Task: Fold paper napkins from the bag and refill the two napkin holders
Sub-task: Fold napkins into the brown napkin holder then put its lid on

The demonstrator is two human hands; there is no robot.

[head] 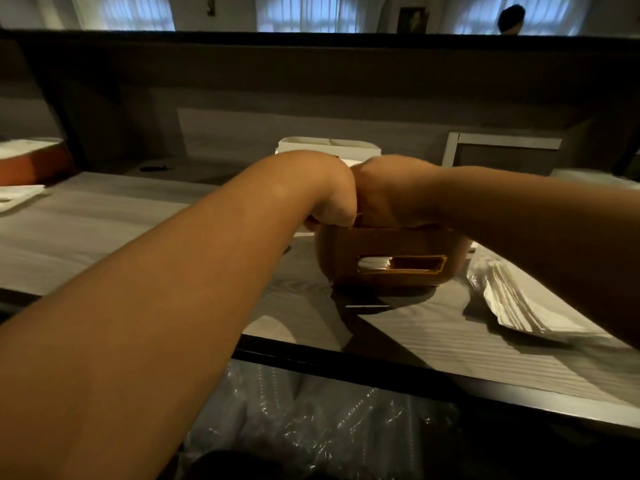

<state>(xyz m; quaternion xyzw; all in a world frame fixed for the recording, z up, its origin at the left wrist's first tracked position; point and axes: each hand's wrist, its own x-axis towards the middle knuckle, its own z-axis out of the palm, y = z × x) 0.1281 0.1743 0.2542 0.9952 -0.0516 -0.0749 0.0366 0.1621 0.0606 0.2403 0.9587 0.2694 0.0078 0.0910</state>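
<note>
Holder (391, 261), brown, stands mid-table with its long axis running left to right, directly under both hands. Left hand (330, 206) and right hand (388, 199) meet knuckle to knuckle over its open top, fingers pointing down inside and hidden; whether they grasp napkins cannot be told. Napkin stack (512, 303) lies just right of the holder, nearer the right arm.

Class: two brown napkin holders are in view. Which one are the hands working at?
The centre holder, with the window in its front; both hands, left hand and right hand, are at its top. The other holder sits untouched at the far left.
</note>
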